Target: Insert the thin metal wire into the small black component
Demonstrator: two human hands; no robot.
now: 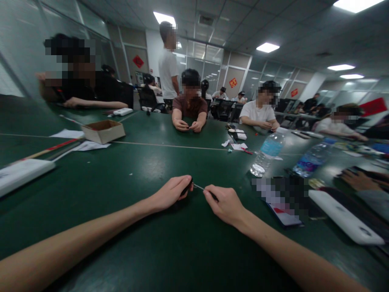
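Note:
Just above the table, my left hand (172, 192) is closed around a small black object (187, 187), mostly covered by the fingers, so its kind is unclear. Facing it, my right hand (227, 204) pinches a small screwdriver (199, 187) with a thin metal shaft and a dark handle largely hidden in the palm. The shaft points left at the black object. Whether its tip touches that object is too small to tell. Both forearms reach in over the green table (146, 251).
Two plastic bottles, a nearer one (269, 152) and a farther one (311, 158), stand to the right. Near them lie a phone (284, 213) and a long white device (346, 217). A cardboard box (105, 132) and a white case (24, 174) are left. Several people sit around.

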